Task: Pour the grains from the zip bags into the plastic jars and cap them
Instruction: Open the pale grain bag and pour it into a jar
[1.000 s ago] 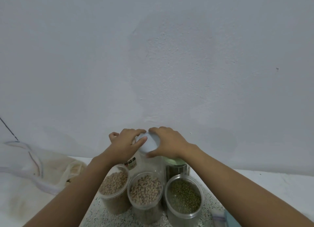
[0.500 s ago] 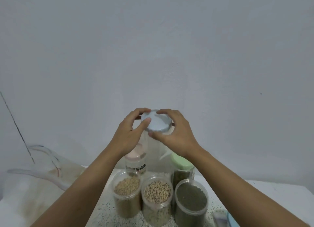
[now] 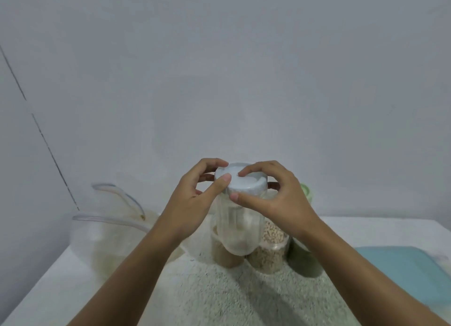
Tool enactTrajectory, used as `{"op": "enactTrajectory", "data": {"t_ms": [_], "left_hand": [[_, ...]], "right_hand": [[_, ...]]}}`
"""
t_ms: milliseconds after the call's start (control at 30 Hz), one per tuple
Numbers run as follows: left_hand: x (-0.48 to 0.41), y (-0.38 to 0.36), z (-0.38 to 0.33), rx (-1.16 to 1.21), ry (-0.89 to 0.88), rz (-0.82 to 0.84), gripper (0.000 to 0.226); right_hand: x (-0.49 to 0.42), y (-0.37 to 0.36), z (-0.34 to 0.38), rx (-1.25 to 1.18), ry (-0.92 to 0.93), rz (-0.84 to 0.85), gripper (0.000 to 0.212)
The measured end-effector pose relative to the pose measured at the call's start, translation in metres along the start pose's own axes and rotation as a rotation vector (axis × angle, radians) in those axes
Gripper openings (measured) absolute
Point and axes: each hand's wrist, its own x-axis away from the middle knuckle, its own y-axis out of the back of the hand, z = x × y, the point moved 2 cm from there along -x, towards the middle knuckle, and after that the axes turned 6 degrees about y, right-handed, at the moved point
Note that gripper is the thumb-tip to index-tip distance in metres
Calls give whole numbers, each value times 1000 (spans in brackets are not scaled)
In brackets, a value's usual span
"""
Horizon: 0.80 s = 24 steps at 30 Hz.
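Observation:
A clear, empty plastic jar (image 3: 240, 230) with a pale blue cap (image 3: 241, 180) hangs in the air in front of me, lifted off the counter. My left hand (image 3: 192, 201) curls its fingers and thumb round the cap's left side. My right hand (image 3: 273, 199) pinches the cap from the right, thumb on its near edge. Behind and below the jar stand open jars: one of tan grains (image 3: 223, 252), one of pale beans (image 3: 272, 247), one of dark green grains (image 3: 302, 260), partly hidden by my right forearm.
Crumpled clear zip bags (image 3: 109, 228) lie at the left on the white counter (image 3: 36, 289). A jar with a green cap (image 3: 307, 191) stands behind my right hand. A light blue tray or lid (image 3: 402, 272) lies at the right. A speckled mat (image 3: 231, 299) covers the middle.
Both hands lifted the blue-capped jar off the back of the counter and brought it nearer and higher. The view dropped and moved closer, so the light blue tray came into sight.

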Motion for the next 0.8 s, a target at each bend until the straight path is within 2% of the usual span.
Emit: {"op": "enactTrajectory", "data": {"t_ms": [167,300,467,533,700,800], "left_hand": [[28,13,25,42,88,65,33],[53,12,46,63,174,96,36],[83,-8,76,17,285,114,40],[94,-22,82,15,324,181,40],[102,-38,96,2,357,325,71],[102,-44,107,-108,298,352,85]], "right_hand": [[30,-21,2,49,-56,122,53],[50,-29,-6,207,-87,343,76],[72,-34,-27,379,-159,643,94],[79,-34,-32,422,-173,738,95],[79,-25,-43,409,-252,797,93],[71,-25,-41,286,-295,773,77]]}}
